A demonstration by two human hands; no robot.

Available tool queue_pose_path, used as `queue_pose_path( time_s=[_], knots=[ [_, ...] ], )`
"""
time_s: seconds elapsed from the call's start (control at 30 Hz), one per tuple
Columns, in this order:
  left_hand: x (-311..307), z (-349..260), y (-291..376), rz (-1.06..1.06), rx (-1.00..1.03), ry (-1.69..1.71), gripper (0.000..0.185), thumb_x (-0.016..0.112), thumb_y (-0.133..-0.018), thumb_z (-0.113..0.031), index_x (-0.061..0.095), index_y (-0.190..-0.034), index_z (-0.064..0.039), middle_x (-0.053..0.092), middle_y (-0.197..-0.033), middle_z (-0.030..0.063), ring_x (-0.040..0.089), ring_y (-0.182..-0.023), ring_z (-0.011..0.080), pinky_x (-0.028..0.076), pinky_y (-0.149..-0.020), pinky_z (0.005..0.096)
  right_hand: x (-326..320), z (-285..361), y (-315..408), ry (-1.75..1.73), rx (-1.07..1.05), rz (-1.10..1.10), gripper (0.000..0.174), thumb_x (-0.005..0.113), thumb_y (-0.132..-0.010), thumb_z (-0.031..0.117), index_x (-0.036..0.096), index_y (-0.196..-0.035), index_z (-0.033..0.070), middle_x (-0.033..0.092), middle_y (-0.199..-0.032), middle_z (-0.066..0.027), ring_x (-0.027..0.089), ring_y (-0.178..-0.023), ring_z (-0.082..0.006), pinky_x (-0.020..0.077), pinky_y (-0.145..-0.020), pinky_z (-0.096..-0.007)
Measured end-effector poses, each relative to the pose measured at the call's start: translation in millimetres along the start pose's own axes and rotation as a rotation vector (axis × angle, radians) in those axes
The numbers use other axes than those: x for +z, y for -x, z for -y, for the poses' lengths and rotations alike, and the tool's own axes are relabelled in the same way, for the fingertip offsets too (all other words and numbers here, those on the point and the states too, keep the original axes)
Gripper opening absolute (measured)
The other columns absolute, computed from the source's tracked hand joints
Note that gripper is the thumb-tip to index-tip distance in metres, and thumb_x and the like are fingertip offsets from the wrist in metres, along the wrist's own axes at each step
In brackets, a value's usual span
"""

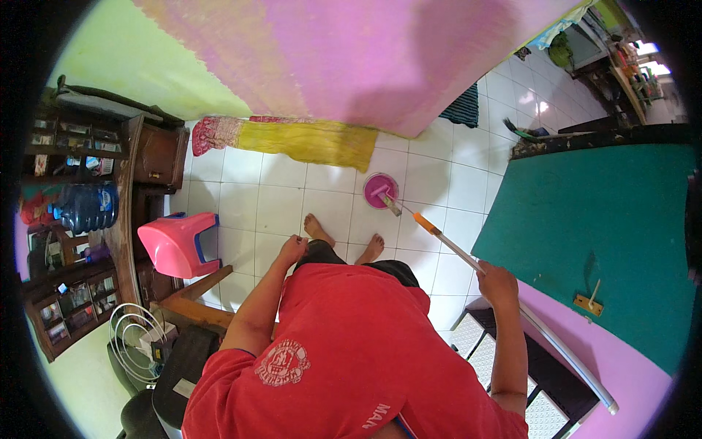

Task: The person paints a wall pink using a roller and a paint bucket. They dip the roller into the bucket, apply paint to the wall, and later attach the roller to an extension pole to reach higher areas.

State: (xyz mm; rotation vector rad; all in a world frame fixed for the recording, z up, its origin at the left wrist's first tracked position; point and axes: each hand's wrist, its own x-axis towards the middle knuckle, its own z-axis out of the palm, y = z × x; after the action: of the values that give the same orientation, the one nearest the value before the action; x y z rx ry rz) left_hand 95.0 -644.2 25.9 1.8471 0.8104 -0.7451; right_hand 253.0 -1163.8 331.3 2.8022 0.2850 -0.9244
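My right hand (498,284) is closed around a metal extension pole (567,351). The pole's orange grip (426,223) points down and left to a paint roller (379,191), which rests in a round bucket of pink paint (373,203). A paintbrush (390,204) lies over the bucket's edge beside the roller. My left hand (294,248) hangs by my left thigh with its fingers curled; whether it holds anything small is unclear. In front stands a wall (340,66), partly pink, with light green at its left side.
Yellow and red cloth (307,144) lies along the wall's foot. A pink plastic chair (178,244) and a wooden cabinet (159,153) stand left. To the right are a green door (587,219) and a black and white drawer unit (548,414). A striped mat (463,107) lies beyond the wall corner.
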Motion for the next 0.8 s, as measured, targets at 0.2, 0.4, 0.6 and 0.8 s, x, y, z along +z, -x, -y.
queue_pose_path(
  time_s=[0.2,0.4,0.6,0.8],
  knots=[
    [9,8,-15,-0.007,0.036,0.071,0.051,0.056,-0.105,-0.039,0.054,-0.126,0.008,0.074,-0.099,0.0176,0.074,-0.081,0.0248,0.06,-0.061,0.0366,40,25,-36,0.009,-0.034,-0.028,0.027,0.058,-0.099,0.028,0.066,-0.12,0.013,0.074,-0.085,-0.0154,0.074,-0.082,-0.0359,0.058,-0.075,-0.0506],
    [6,-4,-11,-0.011,-0.038,0.096,0.05,0.057,-0.104,-0.037,0.054,-0.126,0.007,0.074,-0.095,0.0182,0.074,-0.079,0.0241,0.059,-0.064,0.0369,6,19,-10,0.009,-0.007,0.01,0.03,0.058,-0.1,0.029,0.067,-0.123,0.012,0.075,-0.091,-0.017,0.073,-0.086,-0.0367,0.0573,-0.079,-0.0515],
    [15,8,-16,-0.011,-0.037,0.016,0.05,0.056,-0.104,-0.038,0.054,-0.125,0.008,0.074,-0.099,0.0186,0.074,-0.079,0.0239,0.059,-0.061,0.0373,-1,1,-8,0.012,-0.052,-0.047,0.026,0.058,-0.1,0.027,0.067,-0.118,0.01,0.075,-0.089,-0.0153,0.074,-0.084,-0.0349,0.0574,-0.076,-0.0512],
    [12,-23,0,-0.076,0.002,0.069,0.047,0.06,-0.102,-0.036,0.059,-0.119,0.009,0.075,-0.088,0.0168,0.074,-0.078,0.0246,0.059,-0.072,0.0376,27,17,-42,0.0,-0.076,-0.064,0.021,0.061,-0.097,0.025,0.068,-0.11,0.01,0.074,-0.084,-0.0151,0.073,-0.082,-0.035,0.0567,-0.075,-0.0515]
  ],
)
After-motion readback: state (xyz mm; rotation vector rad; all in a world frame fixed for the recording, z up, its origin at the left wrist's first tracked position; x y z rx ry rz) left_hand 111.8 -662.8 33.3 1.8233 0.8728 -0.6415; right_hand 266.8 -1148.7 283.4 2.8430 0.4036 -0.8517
